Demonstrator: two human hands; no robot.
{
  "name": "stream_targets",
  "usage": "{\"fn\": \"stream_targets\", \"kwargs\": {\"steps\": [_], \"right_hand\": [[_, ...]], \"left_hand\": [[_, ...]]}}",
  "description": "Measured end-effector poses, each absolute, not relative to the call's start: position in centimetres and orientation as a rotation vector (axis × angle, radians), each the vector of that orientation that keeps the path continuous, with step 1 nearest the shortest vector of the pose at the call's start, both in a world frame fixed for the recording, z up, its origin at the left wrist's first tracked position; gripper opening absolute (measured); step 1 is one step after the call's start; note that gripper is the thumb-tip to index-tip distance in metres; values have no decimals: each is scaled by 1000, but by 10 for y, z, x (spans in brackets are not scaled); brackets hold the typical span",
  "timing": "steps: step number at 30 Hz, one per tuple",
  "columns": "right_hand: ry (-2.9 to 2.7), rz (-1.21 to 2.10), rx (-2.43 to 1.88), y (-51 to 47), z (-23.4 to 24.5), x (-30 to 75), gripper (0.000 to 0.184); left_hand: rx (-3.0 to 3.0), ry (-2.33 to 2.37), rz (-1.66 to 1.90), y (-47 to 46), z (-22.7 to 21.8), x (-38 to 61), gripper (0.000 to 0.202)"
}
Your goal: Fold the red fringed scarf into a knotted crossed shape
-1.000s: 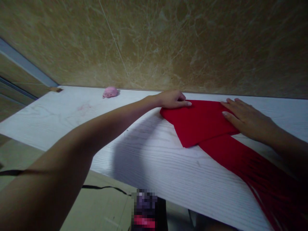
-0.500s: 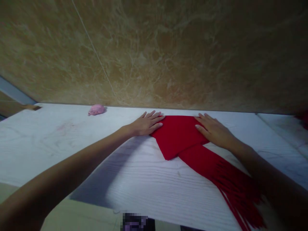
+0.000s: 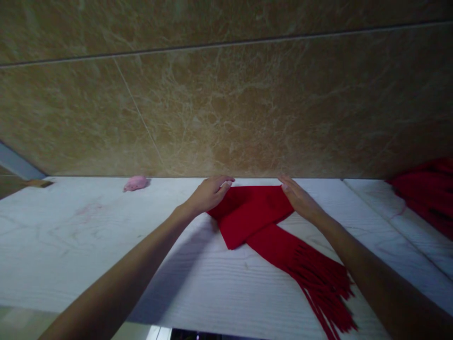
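A red scarf (image 3: 247, 212) lies folded on the white wood-grain tabletop, its fringed end (image 3: 322, 278) slanting toward the front right. My left hand (image 3: 212, 192) is at the scarf's upper left corner, fingers stretched and slightly curved, thumb a little apart. At the upper right corner rests my right hand (image 3: 300, 197), turned on its side with fingers extended along the edge. Neither hand shows cloth gripped between its fingers. The undersides of both hands are hidden.
A small pink toy-like object (image 3: 136, 183) sits by the wall at left. More red cloth (image 3: 428, 193) is heaped at the far right, beyond a tabletop seam. A brown marbled tile wall (image 3: 226, 108) rises behind the table. A small wooden piece (image 3: 38, 183) lies at the far left corner.
My hands have gone from lying flat on the scarf to being tilted on its edges. The view has shifted, bringing the red heap at right more into sight.
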State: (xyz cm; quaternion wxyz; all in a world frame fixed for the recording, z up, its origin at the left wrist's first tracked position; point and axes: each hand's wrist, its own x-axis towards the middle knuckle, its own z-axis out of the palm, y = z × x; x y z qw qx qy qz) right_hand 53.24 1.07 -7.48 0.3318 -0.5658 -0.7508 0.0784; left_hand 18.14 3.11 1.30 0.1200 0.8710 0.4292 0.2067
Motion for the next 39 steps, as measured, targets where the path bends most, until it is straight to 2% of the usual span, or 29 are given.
{"fn": "stream_targets", "kwargs": {"steps": [3,6,12,17,25,29,32,35,39], "right_hand": [[-1897,196,-1491,11,-68,536,66],[-1845,179,-1752,8,-57,532,57],[-1697,190,-2184,5,-32,529,60],[-1729,243,-2326,13,-19,507,67],[-1716,147,-2447,8,-13,506,52],[-1809,32,-2343,-1,-1,510,55],[-2124,-46,-1995,-6,-5,496,55],[-2442,42,-1651,-7,-26,485,58],[-2398,159,-1708,1,-49,493,63]], "left_hand": [[2566,1193,517,13,18,220,41],[2558,1291,396,-2,13,255,40],[2602,1356,296,6,-5,255,52],[2518,1413,142,14,-13,226,64],[2511,1504,47,12,-23,220,65],[2507,1515,1,7,-10,226,64],[2609,1492,113,-6,-2,241,65],[2690,1288,138,-19,-6,251,65],[2655,1228,24,-20,-24,242,65]]}}
